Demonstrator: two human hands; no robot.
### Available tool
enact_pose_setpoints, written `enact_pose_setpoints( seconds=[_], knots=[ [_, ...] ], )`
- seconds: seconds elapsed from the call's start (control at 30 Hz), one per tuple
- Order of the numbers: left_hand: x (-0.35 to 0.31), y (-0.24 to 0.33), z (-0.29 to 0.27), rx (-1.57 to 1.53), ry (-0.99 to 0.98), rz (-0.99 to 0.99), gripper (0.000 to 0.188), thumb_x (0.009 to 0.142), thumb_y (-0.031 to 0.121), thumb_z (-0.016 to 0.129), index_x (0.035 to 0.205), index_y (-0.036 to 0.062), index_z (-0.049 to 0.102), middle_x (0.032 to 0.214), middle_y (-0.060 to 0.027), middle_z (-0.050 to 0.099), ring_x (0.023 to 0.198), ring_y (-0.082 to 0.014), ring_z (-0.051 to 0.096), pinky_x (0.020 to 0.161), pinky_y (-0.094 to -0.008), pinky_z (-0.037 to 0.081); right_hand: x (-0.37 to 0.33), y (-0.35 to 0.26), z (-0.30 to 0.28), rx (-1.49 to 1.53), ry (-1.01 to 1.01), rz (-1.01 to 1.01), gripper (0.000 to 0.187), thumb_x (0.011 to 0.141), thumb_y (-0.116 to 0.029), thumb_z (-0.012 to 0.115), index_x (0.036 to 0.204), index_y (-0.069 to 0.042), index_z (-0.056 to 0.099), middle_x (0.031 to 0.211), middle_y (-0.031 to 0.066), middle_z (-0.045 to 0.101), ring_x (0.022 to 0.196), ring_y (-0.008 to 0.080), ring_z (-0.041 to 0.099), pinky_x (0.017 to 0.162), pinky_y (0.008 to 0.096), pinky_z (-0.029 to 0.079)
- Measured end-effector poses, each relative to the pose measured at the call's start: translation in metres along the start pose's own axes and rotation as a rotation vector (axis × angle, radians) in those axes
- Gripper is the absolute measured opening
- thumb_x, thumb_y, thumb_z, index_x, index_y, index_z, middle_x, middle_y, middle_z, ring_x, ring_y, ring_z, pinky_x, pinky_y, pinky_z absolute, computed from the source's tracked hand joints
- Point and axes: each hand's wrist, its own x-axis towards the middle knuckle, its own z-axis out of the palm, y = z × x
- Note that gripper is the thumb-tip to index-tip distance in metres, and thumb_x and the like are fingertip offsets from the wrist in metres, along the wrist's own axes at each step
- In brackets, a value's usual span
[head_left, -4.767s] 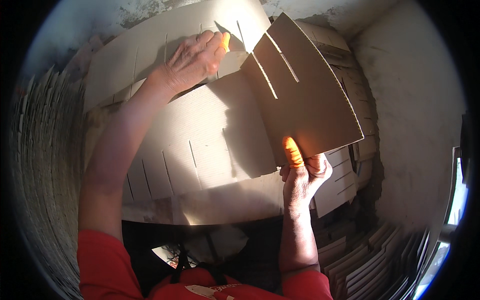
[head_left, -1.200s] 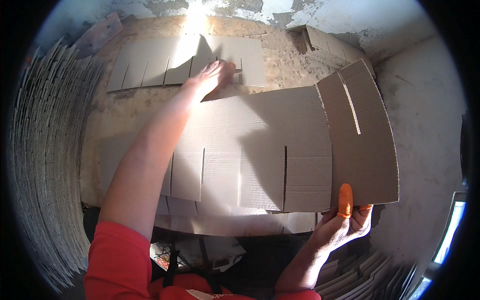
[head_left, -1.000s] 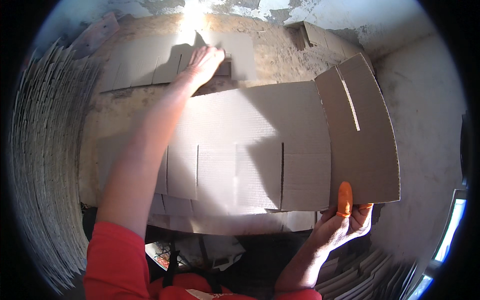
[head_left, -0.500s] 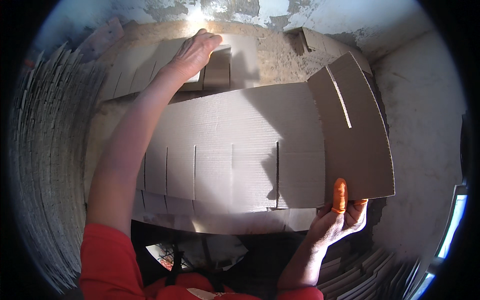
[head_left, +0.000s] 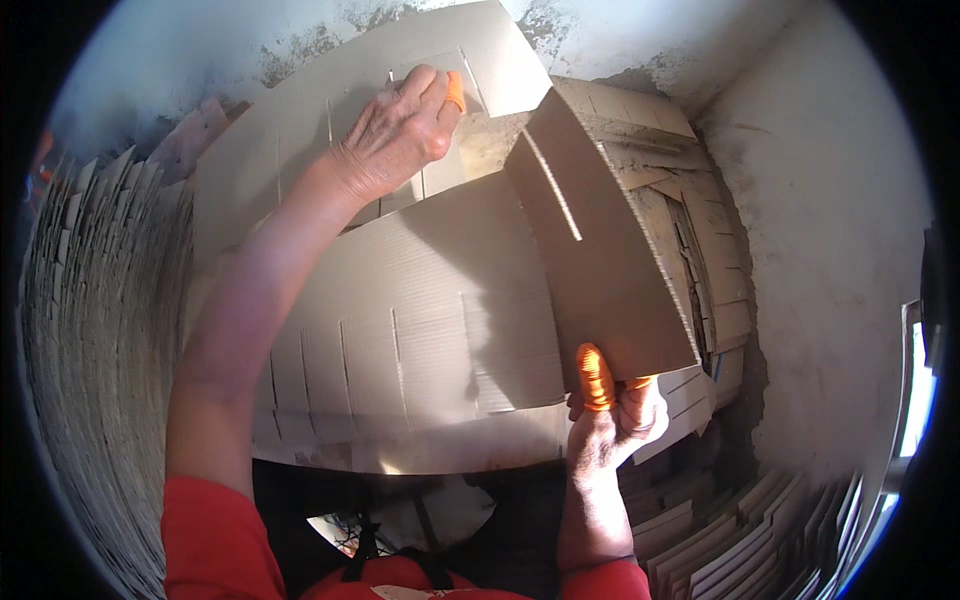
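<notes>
A wide slotted cardboard sheet [head_left: 440, 290] lies across the middle, its right end panel [head_left: 610, 240] folded up. My right hand [head_left: 618, 415] pinches the lower edge of that panel, thumb in an orange finger cot on the near face. Beyond it, a second slotted cardboard sheet [head_left: 290, 140] rises at a tilt toward the back wall. My left hand [head_left: 405, 130] is closed at this far sheet, an orange cot on one finger. Its fingertips are partly hidden, but they appear to grip the far sheet near its slots.
A tall stack of cardboard sheets [head_left: 100, 330] stands along the left side. More cardboard pieces [head_left: 715, 240] lie at the right by a peeling wall [head_left: 810, 200]. Several sheets [head_left: 730, 540] stand on edge at the lower right.
The far sheet has come up, now tilted higher against the wall. The near sheet's folded panel and my right hand have shifted left, uncovering cardboard at the right. My left hand moved slightly right.
</notes>
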Motion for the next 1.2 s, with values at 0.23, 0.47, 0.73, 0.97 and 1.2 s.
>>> enact_pose_setpoints(
  seconds=[0.23,0.47,0.73,0.97,1.2],
  knots=[
    [0.021,0.012,-0.021,-0.025,0.049,0.100,0.011,0.066,-0.004,0.066,0.077,-0.0043,0.061,0.090,-0.0107,0.056,0.082,-0.0201,0.055,0.058,-0.0287,0.055,0.001,0.003,-0.005,0.089,-0.041,0.004,0.015,0.085,-0.001,0.075,0.097,0.000,0.066,0.069,0.0005,0.061,0.045,0.0031,0.049,0.041,0.0186,0.038],
    [0.033,0.045,-0.069,-0.156,0.099,0.206,0.016,0.062,-0.003,0.068,0.076,-0.0072,0.061,0.085,-0.0143,0.057,0.080,-0.0215,0.055,0.054,-0.0292,0.053,0.006,0.003,-0.003,-0.222,-0.031,-0.301,0.024,0.085,0.002,0.074,0.107,0.001,0.065,0.075,0.0022,0.065,0.057,0.0087,0.060,0.053,0.0212,0.048],
    [0.029,0.074,-0.133,-0.327,0.121,0.140,0.012,0.058,-0.008,0.063,0.067,-0.0045,0.055,0.088,-0.0177,0.060,0.078,-0.0220,0.055,0.052,-0.0295,0.053,0.003,-0.036,0.001,-0.253,-0.019,-0.198,0.067,0.083,-0.002,0.075,0.142,0.000,0.045,0.115,0.0144,0.070,0.082,0.0225,0.073,0.074,0.0293,0.057],
    [0.024,0.056,-0.161,-0.314,-0.008,0.042,0.008,0.063,-0.008,0.063,0.069,-0.0038,0.058,0.084,-0.0145,0.057,0.084,-0.0238,0.055,0.054,-0.0293,0.055,-0.011,-0.067,-0.008,-0.263,-0.068,-0.264,0.071,0.079,0.002,0.077,0.143,-0.001,0.046,0.120,0.0143,0.068,0.088,0.0247,0.072,0.076,0.0295,0.057],
    [0.013,0.069,-0.197,-0.322,-0.033,0.055,0.010,0.065,-0.006,0.063,0.074,-0.0053,0.062,0.086,-0.0137,0.057,0.085,-0.0225,0.055,0.055,-0.0288,0.056,-0.013,-0.084,-0.010,-0.248,-0.002,-0.343,0.067,0.079,0.005,0.074,0.141,-0.002,0.049,0.117,0.0168,0.068,0.084,0.0254,0.072,0.074,0.0312,0.057]
  ],
)
